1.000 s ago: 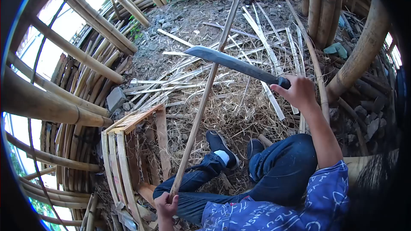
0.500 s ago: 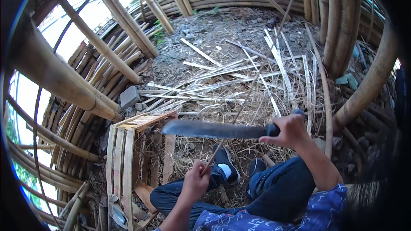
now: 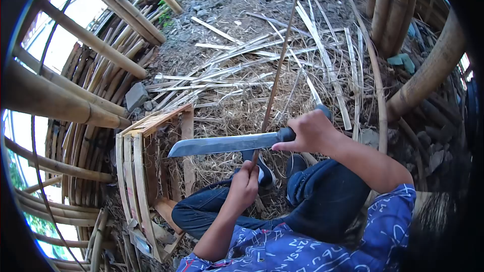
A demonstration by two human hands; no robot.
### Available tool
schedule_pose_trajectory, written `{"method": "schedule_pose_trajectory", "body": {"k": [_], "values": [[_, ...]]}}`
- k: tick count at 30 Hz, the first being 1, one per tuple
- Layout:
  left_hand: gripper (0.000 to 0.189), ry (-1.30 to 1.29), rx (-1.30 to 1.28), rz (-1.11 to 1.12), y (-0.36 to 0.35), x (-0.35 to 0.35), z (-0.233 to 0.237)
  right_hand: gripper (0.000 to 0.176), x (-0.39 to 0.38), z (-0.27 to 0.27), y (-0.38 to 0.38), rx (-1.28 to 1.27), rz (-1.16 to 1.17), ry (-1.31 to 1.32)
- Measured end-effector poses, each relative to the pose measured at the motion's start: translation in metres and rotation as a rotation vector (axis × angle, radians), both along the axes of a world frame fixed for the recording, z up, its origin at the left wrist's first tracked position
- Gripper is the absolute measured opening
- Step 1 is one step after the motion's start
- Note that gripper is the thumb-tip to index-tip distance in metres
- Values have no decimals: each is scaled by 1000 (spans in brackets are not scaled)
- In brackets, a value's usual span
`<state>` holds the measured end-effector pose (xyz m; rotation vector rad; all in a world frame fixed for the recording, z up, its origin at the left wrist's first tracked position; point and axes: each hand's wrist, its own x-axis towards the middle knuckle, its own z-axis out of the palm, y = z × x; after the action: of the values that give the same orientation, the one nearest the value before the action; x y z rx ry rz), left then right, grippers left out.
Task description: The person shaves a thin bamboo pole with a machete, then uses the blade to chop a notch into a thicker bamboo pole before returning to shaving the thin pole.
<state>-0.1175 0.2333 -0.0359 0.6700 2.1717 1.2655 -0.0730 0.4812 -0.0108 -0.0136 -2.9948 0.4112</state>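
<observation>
My right hand (image 3: 311, 132) is closed round the black handle of a machete (image 3: 227, 144), whose long blade points left. In my left hand (image 3: 245, 184), the fingers are wrapped round the lower end of a long thin brown strip (image 3: 280, 65). The strip rises away from me, nearly upright in view. The blade crosses it just above my left hand; whether they touch is hard to tell.
A wooden crate (image 3: 132, 171) stands at the left beside my bent leg. Pale split strips (image 3: 322, 45) and shavings lie over the ground ahead. Bamboo poles (image 3: 428, 70) rise at both sides. A grey block (image 3: 136, 96) lies behind the crate.
The machete and my right hand have moved left and slightly up in view. My left hand has risen, and the strip now stands steeper. The whole view has tilted downward.
</observation>
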Motion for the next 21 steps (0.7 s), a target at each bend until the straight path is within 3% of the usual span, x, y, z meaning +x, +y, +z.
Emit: {"method": "schedule_pose_trajectory", "body": {"k": [5, 7, 8, 18, 21], "values": [[18, 142, -219, 19, -1, 1, 17, 79, 2, 0, 10, 26, -13, 77], [18, 152, -234, 8, -8, 1, 15, 79, 1, 1, 21, 41, -159, 61], [20, 166, -240, -3, -11, 1, 14, 79, 1, 10, 28, 18, -243, -149], [11, 26, -308, -60, -73, 26, 6, 76, 31, -20, 97, -21, -677, -69], [11, 136, -298, -74, -106, 29, -2, 76, 41, -22, 105, -5, -743, -83]]}}
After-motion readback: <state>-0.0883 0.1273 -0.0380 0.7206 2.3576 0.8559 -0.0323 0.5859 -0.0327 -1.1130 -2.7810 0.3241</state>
